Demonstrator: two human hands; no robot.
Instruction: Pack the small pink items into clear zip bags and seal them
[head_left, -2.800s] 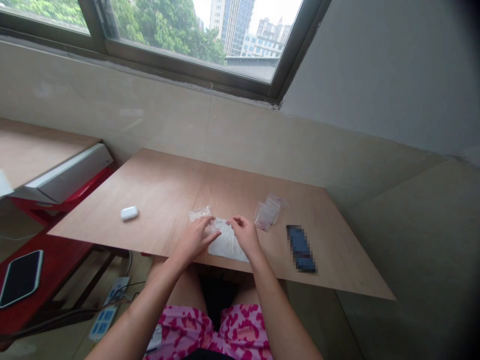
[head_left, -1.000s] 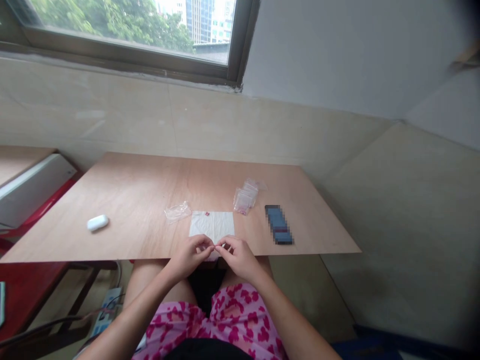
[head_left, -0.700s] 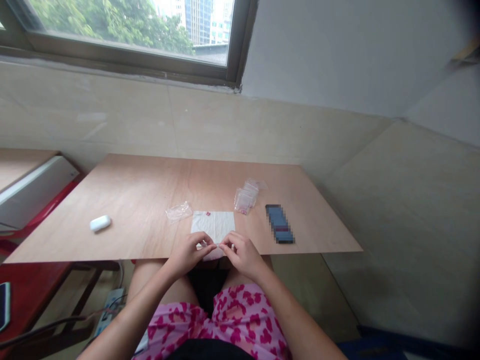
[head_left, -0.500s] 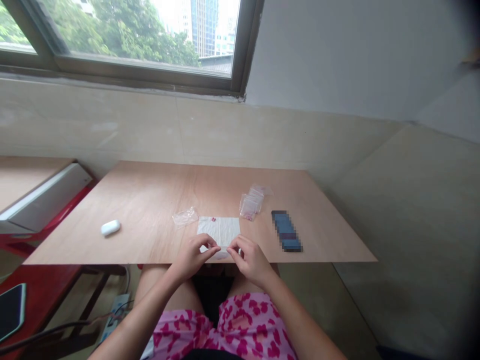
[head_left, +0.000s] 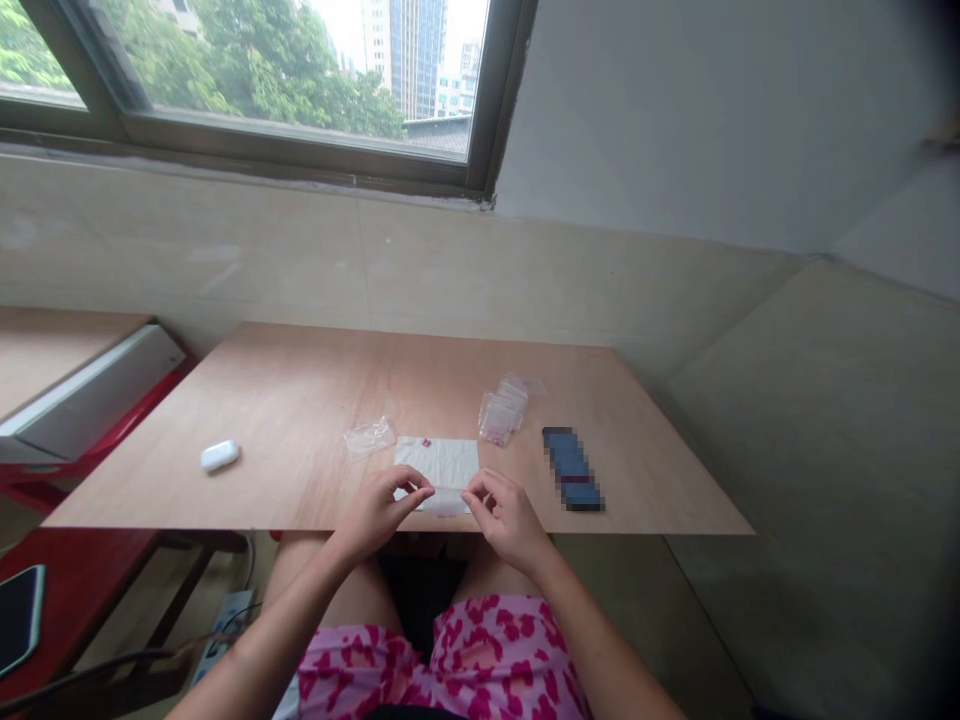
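Between my two hands a small clear plastic bag (head_left: 448, 503) is stretched near the table's front edge. My left hand (head_left: 384, 508) pinches its upper left corner between thumb and fingertips, and my right hand (head_left: 505, 512) pinches the upper right corner. Under and behind the bag lies a white sheet (head_left: 442, 458), which looks like paper or tissue. A few tiny red-pink pieces (head_left: 426, 442) rest near the sheet's far edge. What the bag holds, if anything, is too faint to make out.
Several small clear bags (head_left: 502, 410), some with pink bits, lie in an overlapping pile beyond the sheet. A crumpled clear bag (head_left: 370, 437) is left of it. A pixelated dark phone (head_left: 573, 470) lies at right and a white earbud case (head_left: 220, 456) at left.
My hands have drawn slightly apart, so more of the bag's top edge shows between the fingertips. The view has shifted a little; the things on the table stay put.
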